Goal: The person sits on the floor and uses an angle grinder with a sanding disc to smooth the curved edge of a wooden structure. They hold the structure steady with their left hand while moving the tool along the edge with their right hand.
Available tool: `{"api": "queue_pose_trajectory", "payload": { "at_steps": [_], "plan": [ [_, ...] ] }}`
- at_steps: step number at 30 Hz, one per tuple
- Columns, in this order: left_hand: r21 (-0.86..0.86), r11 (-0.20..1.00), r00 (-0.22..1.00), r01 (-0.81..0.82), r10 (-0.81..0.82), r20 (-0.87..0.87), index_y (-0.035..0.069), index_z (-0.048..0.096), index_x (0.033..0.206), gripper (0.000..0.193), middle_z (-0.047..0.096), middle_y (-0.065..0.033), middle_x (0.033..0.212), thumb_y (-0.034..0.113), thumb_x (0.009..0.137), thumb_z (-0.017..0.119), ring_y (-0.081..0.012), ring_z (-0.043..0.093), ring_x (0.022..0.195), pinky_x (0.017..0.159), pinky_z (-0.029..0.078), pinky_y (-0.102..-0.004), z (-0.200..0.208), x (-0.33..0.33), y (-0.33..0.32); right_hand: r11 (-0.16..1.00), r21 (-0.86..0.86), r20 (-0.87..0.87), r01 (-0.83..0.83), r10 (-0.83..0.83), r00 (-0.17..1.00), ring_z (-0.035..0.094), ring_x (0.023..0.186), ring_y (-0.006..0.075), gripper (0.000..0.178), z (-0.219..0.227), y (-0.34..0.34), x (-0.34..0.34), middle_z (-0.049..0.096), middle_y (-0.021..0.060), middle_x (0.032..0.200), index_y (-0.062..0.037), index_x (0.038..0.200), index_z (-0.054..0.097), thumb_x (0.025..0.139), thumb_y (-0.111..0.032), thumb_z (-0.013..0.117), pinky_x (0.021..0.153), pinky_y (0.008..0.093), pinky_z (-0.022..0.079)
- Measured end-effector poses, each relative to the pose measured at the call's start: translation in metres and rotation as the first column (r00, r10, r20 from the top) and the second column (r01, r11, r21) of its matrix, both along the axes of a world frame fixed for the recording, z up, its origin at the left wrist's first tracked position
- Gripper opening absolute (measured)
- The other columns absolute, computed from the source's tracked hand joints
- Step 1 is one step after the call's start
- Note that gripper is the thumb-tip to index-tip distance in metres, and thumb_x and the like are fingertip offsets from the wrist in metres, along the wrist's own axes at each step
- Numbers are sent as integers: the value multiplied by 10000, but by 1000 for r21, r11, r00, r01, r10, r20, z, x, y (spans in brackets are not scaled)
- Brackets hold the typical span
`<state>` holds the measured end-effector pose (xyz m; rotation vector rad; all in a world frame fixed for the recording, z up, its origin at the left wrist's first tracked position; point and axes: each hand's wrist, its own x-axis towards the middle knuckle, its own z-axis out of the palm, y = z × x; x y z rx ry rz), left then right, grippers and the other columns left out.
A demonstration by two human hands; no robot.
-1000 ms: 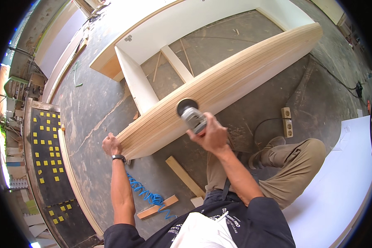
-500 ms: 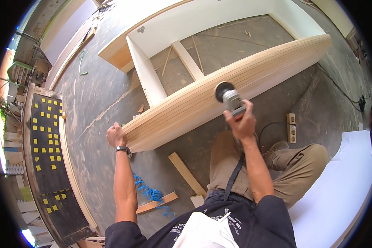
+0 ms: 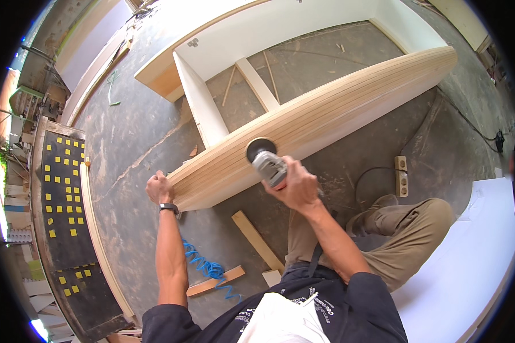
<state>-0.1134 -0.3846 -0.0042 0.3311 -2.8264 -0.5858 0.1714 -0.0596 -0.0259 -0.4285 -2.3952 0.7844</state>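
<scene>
A long slatted wooden panel (image 3: 337, 106) runs from the lower left to the upper right, forming the near side of a white-lined wooden frame. My right hand (image 3: 298, 184) is wrapped round the body of an angle grinder (image 3: 269, 166). The grinder's round dark disc lies against the slats, left of the panel's middle. At the panel's left end my left hand (image 3: 159, 187) grips its edge, with the fingertips partly hidden. A dark band circles that wrist.
A power strip (image 3: 401, 176) with a black cable lies on the floor at right. Near my left forearm are a coiled blue hose (image 3: 210, 270) and loose wood strips (image 3: 257, 240). A dark board with yellow squares (image 3: 63, 194) stands at left; a white sheet (image 3: 469, 257) lies at right.
My right hand has swept the grinder leftward and slightly down along the slats. The left hand stays at the panel's end.
</scene>
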Motion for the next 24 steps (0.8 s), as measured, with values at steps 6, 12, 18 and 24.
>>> {"api": "queue_pose_trajectory", "payload": {
  "at_steps": [6, 12, 18, 24],
  "plan": [
    [-5, 1000, 1000, -19, 19, 21, -38, 752, 798, 521, 755, -274, 861, 431, 922, 563, -436, 717, 796, 789, 532, -542, 0, -1, 2, 970, -126, 32, 206, -203, 979, 771, 861, 427, 774, 7, 81, 30, 754, 225, 1074, -50, 1345, 535, 818, -484, 900, 681, 535, 620],
    [-15, 1000, 999, -23, 23, 29, -35, 750, 792, 509, 756, -271, 858, 421, 918, 561, -437, 718, 796, 789, 531, -541, 4, -1, 6, 985, -100, 76, 140, -133, 988, 776, 867, 427, 800, 15, 58, 23, 743, 236, 1113, -21, 1353, 530, 831, -510, 887, 690, 527, 631],
    [-2, 1000, 1000, 15, -15, 12, -41, 763, 813, 508, 756, -273, 852, 412, 917, 558, -444, 718, 798, 798, 534, -546, 3, -2, 6, 999, -15, 120, -50, 52, 991, 776, 799, 382, 810, 14, -15, -20, 697, 199, 985, 8, 1346, 540, 854, -557, 849, 642, 458, 644],
    [-6, 1000, 999, -15, 15, 29, -41, 767, 814, 521, 760, -282, 877, 420, 923, 551, -447, 721, 815, 811, 535, -553, 1, -4, -3, 978, -130, 96, 163, -151, 984, 772, 850, 439, 778, 28, 39, 8, 752, 207, 1070, -28, 1331, 539, 848, -548, 857, 708, 519, 629]
  ]
}}
